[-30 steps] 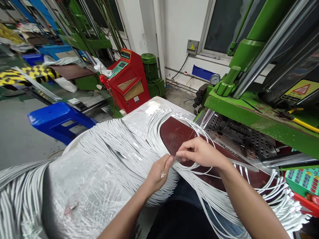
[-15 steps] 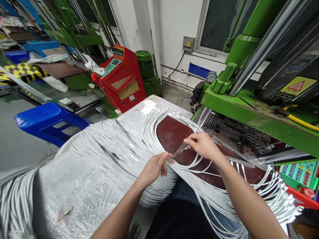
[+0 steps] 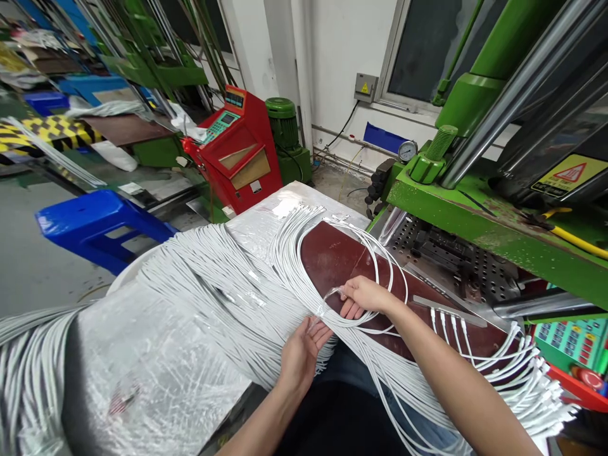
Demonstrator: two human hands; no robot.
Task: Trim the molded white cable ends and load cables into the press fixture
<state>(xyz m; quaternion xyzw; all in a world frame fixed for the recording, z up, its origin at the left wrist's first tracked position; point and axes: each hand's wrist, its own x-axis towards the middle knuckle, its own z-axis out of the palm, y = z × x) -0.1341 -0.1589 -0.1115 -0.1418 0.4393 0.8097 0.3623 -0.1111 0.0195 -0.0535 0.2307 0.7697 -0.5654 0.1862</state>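
A bundle of thin white cables (image 3: 289, 263) curves in a loop over a dark red-brown board (image 3: 327, 250). A strip of clear plastic film (image 3: 327, 296) passes over the bundle near its lower bend. My right hand (image 3: 363, 297) pinches one end of the film just above the cables, inside the loop. Below the bundle, my left hand (image 3: 304, 348) has its palm turned up and its fingers at the cables' edge, with the film's other end at its thumb and forefinger. Part of that end is hidden.
More cable bundles (image 3: 199, 291) lie on the plastic-covered table (image 3: 142, 380). White connector ends (image 3: 536, 380) spread out at right, near a metal strip (image 3: 449, 310). A green press (image 3: 475, 202) stands at right, a red control cabinet (image 3: 242, 152) behind, a blue stool (image 3: 95, 221) at left.
The stretched film now bends around the cable bundle. My right hand has come down and left, closer to the bundle; my left hand has moved lower and turned palm up.
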